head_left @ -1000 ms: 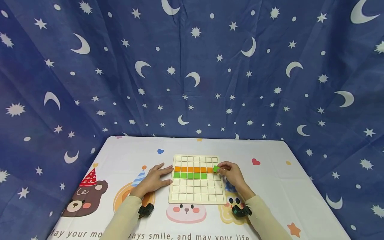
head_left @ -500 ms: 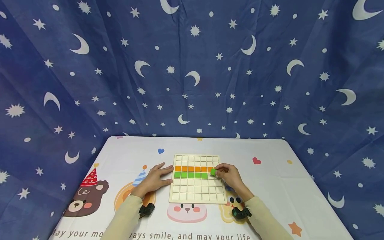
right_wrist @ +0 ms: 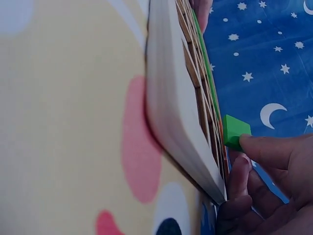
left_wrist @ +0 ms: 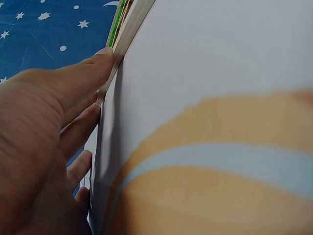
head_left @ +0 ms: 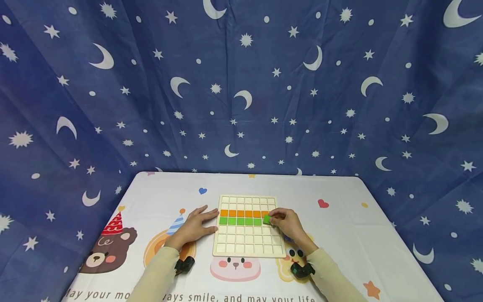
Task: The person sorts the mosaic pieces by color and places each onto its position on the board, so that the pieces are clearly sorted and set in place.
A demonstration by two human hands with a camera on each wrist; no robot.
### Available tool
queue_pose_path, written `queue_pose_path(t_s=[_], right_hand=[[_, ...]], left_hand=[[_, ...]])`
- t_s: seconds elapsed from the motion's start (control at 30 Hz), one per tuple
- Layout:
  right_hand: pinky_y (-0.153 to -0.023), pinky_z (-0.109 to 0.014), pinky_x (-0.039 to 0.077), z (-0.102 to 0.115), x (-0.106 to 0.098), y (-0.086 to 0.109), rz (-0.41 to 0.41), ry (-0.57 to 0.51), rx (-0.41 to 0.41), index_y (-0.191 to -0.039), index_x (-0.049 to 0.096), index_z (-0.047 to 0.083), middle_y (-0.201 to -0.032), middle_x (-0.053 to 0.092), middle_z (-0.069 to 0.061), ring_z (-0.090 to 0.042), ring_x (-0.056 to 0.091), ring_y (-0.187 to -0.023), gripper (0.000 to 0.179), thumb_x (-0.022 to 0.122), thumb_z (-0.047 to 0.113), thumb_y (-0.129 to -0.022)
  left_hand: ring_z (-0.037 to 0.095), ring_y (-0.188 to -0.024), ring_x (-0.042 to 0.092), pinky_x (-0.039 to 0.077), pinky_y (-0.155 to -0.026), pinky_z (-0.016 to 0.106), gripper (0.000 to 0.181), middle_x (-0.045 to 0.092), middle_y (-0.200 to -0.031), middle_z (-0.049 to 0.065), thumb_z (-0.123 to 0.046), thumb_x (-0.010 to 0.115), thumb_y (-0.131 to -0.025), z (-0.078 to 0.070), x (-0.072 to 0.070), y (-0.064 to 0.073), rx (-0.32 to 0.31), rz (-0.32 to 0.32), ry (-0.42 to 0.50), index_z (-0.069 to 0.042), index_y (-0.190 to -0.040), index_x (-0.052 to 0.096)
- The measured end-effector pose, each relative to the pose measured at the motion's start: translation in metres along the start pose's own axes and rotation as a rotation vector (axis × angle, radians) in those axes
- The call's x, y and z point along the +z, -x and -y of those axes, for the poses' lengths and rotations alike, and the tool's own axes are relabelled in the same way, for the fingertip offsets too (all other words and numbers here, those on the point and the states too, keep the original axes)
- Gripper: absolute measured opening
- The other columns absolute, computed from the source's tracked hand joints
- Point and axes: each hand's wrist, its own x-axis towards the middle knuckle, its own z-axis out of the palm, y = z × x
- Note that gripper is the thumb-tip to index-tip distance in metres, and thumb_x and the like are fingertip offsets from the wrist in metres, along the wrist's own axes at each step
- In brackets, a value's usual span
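A pale wooden grid board (head_left: 249, 239) lies on the table, with a row of orange square tiles (head_left: 240, 213) across it and a row of green square tiles (head_left: 240, 221) just below. My right hand (head_left: 288, 222) pinches one green tile (right_wrist: 236, 131) between thumb and fingers. In the head view this tile overlaps the cell right of the green row's last tile, slightly turned. At the board's left edge rests my left hand (head_left: 194, 226), fingers spread and fairly straight. The left wrist view shows the thumb (left_wrist: 100, 68) touching the board's side.
A white tablecloth (head_left: 339, 251) printed with cartoon animals, hearts and lettering covers the table. Behind it hangs a blue curtain (head_left: 264, 92) with moons and stars. A dark wrist camera (head_left: 185, 265) sits by the left sleeve, another wrist camera (head_left: 302, 269) by the right.
My right hand has brought the green tile left and toward me, from over the orange row's right end to the green row's end. The left hand has stayed put.
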Motion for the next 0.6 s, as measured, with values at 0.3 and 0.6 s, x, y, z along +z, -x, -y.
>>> queue_pose_path(t_s=[0.3, 0.6], right_hand=[[-0.06, -0.023, 0.048, 0.004, 0.006, 0.001, 0.0, 0.079, -0.063, -0.089, 0.076, 0.014, -0.078, 0.07, 0.003, -0.011, 0.058, -0.067, 0.009, 0.076, 0.007, -0.084], [-0.065, -0.025, 0.046, 0.005, 0.01, 0.001, 0.001, 0.142, -0.104, -0.091, 0.077, 0.017, -0.089, 0.069, 0.002, -0.012, 0.054, -0.074, 0.011, 0.077, 0.009, -0.084]], left_hand=[[0.031, -0.152, 0.019, 0.019, -0.119, 0.062, 0.064, 0.044, -0.153, -0.009, -0.041, 0.073, -0.087, 0.002, -0.003, 0.002, 0.011, 0.0, -0.002, -0.025, -0.145, 0.05], [0.029, -0.152, 0.019, 0.02, -0.119, 0.063, 0.064, 0.044, -0.153, -0.012, -0.043, 0.073, -0.087, 0.005, -0.006, 0.004, -0.011, -0.007, -0.013, -0.028, -0.145, 0.05]])
